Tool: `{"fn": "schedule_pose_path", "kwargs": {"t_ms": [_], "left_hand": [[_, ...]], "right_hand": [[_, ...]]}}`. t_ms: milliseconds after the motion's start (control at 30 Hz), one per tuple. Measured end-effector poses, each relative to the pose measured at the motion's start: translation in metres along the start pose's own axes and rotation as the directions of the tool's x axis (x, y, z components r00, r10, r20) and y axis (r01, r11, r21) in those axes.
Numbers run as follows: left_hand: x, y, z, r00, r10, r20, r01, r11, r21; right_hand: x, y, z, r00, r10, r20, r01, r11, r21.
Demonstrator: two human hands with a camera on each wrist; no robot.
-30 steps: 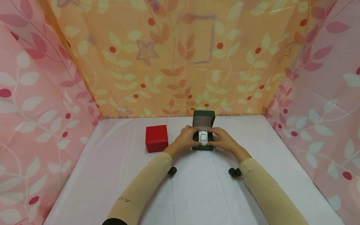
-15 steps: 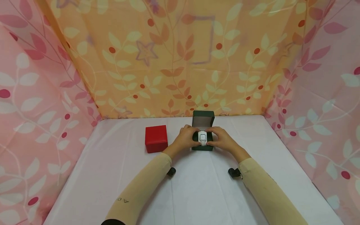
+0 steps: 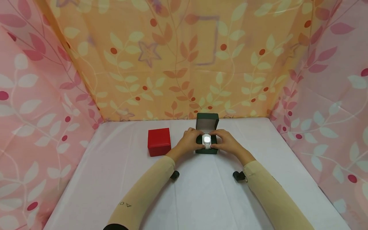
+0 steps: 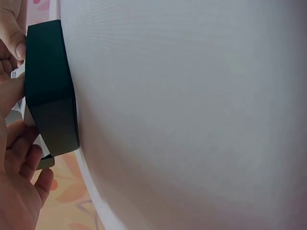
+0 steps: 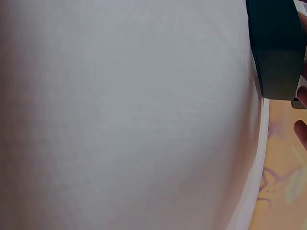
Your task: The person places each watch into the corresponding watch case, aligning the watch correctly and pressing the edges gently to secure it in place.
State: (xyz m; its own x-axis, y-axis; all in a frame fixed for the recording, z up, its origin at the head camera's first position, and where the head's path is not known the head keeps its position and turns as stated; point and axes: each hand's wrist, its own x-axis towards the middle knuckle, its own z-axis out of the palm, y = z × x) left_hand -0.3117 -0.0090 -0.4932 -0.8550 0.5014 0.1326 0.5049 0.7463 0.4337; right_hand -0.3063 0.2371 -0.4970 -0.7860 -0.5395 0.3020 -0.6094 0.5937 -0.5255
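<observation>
A white wristwatch (image 3: 206, 139) sits in the dark base of a green watch box (image 3: 207, 152), whose lid stands up at the back. My left hand (image 3: 189, 141) holds the watch from the left, thumb at the front and fingers toward the back. From the other side, my right hand (image 3: 229, 142) grips it in the same way. In the left wrist view the box's outer wall (image 4: 48, 67) partly hides the watch, with fingers of both hands over the rim. Only a few right fingertips (image 5: 301, 96) show beside the box in the right wrist view.
A red box (image 3: 159, 142) with its lid down stands on the white-covered table (image 3: 198, 198), left of the green box and near my left wrist. Patterned cloth walls, orange behind (image 3: 126, 80) and pink at the sides, enclose the table.
Both hands stay at the watch in nearly the same pose. The watch face now shows a bright glare that hides its dial. The whole view has shifted very slightly.
</observation>
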Motion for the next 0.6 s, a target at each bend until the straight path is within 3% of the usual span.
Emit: {"fn": "schedule_pose_path", "kwargs": {"t_ms": [600], "left_hand": [[0.0020,-0.0009,-0.0003,0.998,-0.043,0.046,0.044,0.998,-0.032]], "right_hand": [[0.0018,-0.0001,-0.0015,0.998,0.043,0.046,-0.041,0.999,-0.036]]}}
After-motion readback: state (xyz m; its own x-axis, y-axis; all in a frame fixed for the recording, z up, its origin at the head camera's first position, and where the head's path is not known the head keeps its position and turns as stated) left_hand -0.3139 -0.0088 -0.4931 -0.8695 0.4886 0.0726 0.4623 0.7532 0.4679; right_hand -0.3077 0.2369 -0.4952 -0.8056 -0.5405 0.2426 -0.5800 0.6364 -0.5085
